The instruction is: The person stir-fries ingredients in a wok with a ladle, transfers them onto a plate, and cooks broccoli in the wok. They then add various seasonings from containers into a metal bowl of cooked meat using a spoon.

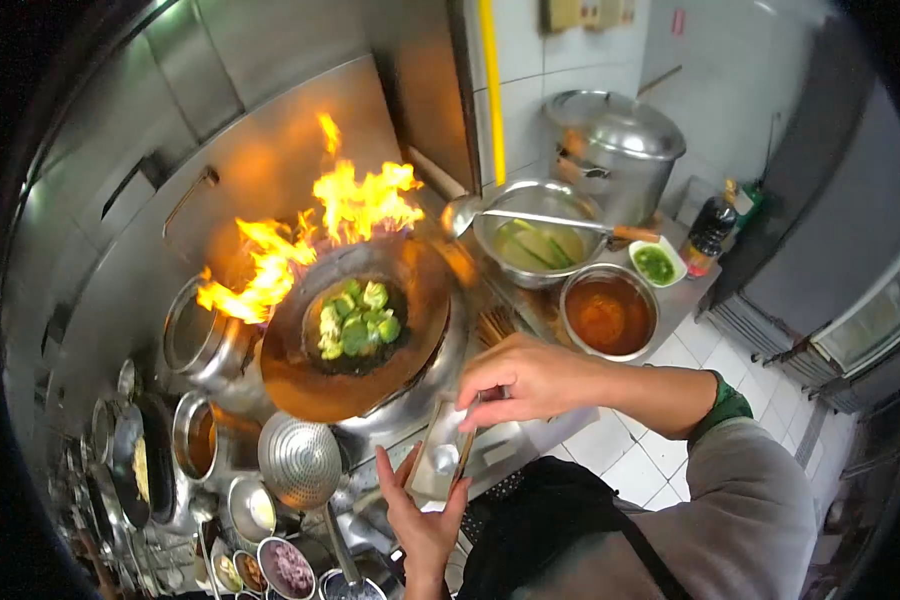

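My left hand [422, 522] is wrapped from below around a small light rectangular container [434, 470] with something whitish inside. Over its far end, my right hand [515, 383] has thumb and fingers pinched together; what they hold, if anything, is too small to make out. Just ahead of both hands, a wok [288, 375] sits tilted on the stove with green broccoli pieces [355, 320] in its middle. Tall flames [365, 200] rise behind the wok's far rim.
To the right stand a bowl of reddish sauce [610, 312], a basin of pale liquid [560, 250] with a ladle [550, 220] across it, a lidded pot [615, 150] and a dark bottle [710, 225]. A perforated strainer [300, 460] and several small bowls sit at lower left.
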Tool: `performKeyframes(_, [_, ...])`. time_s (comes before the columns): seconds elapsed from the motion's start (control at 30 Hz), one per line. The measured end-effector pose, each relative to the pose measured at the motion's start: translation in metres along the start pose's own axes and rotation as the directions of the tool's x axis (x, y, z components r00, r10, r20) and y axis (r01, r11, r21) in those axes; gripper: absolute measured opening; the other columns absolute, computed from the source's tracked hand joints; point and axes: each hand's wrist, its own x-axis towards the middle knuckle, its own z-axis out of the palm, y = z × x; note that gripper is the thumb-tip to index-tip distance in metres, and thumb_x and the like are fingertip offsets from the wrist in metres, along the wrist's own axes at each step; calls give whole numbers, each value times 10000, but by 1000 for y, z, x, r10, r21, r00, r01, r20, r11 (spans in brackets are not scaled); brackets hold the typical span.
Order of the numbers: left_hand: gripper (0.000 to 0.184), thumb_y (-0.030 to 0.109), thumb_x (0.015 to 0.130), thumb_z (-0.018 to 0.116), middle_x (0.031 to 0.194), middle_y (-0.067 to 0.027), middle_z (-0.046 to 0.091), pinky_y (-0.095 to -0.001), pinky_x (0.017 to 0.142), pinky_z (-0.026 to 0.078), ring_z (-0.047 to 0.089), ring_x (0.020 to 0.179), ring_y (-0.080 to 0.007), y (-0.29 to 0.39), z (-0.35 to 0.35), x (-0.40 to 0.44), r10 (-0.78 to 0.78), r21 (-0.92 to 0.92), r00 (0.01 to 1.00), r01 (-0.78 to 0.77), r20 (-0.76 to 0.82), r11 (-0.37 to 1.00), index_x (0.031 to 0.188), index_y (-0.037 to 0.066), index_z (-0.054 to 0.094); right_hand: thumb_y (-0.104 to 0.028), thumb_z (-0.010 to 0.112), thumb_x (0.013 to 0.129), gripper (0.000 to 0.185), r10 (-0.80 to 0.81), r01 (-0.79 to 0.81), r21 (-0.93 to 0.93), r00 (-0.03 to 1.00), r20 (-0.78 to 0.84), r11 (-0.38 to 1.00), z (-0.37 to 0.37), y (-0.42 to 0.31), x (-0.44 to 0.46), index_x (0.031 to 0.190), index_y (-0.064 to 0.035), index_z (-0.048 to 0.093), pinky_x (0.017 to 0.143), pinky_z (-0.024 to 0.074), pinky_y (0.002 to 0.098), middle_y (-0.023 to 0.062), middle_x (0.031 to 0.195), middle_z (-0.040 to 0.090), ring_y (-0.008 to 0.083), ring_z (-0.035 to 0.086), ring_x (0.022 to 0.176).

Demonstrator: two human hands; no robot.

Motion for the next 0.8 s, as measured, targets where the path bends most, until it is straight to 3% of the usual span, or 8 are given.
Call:
performKeyframes(0.17, [1165,16,662,831,1297,-197,471,-383,964,464,535,1152,-289,20,41,12,-97,-184,991,79,-92,980,1544,69,71,-276,698,861,255,315,-457,-35,665,-678,889,-191,101,-5,1012,-70,714,747,532,339,95,970,719,202,679,823])
performKeyframes(0.3, [986,177,720,825,1477,-203,356,-417,1097,328,388,1330,-302,44,46,20,20,92,955,8,-296,996,1489,-24,240,-271,604,867,307,186,-864,-386,458,-869,323,-387,288,-41,1054,-33,654,874,505,467,189,1066,676,387,629,1011])
performKeyframes(0.4, [1101,218,715,861,1552,-201,232,-445,1137,258,287,1399,-315,52,19,17,65,283,940,34,-334,959,1528,4,150,-247,579,874,377,188,-856,-509,517,-835,94,-446,370,-74,1132,28,578,930,481,489,252,1112,641,419,596,1081])
performKeyframes(0.43, [900,241,764,821,1438,-209,401,-437,1069,360,422,1296,-331,71,16,26,166,312,896,-33,-411,950,1472,13,313,-229,545,887,356,303,-857,-514,503,-809,50,-476,416,-87,1136,24,582,955,467,491,245,1144,631,420,584,1102])
performKeyframes(0.5, [1110,365,682,843,1549,-181,255,-419,1165,196,277,1414,-296,52,-8,8,55,351,821,181,-569,919,1504,-25,207,-162,501,887,300,137,-740,-673,668,-731,17,-495,461,-103,1085,35,611,918,482,494,254,1100,638,429,602,1046])
performKeyframes(0.53, [1168,459,663,843,1558,-168,248,-417,1160,211,278,1419,-290,55,-21,1,93,408,811,189,-578,893,1508,-22,196,-130,492,885,263,403,-651,-754,670,-624,-87,-507,463,-98,1039,37,625,894,493,480,265,1089,634,433,604,1029])
performKeyframes(0.57, [1161,257,624,861,1564,-202,210,-397,1168,186,240,1436,-285,58,-29,-2,87,338,786,160,-612,927,1512,-27,169,-117,493,879,233,316,-748,-663,626,-713,-15,-508,468,-102,984,41,629,889,493,470,276,1094,625,425,604,1034])
performKeyframes(0.8, [975,200,765,786,1574,-123,227,-381,1128,272,302,1393,-253,63,-65,-29,171,388,595,258,-785,885,1530,44,202,-146,559,866,267,267,-727,-684,672,-690,60,-519,402,-97,1045,52,582,880,465,491,271,1097,617,457,575,1024])
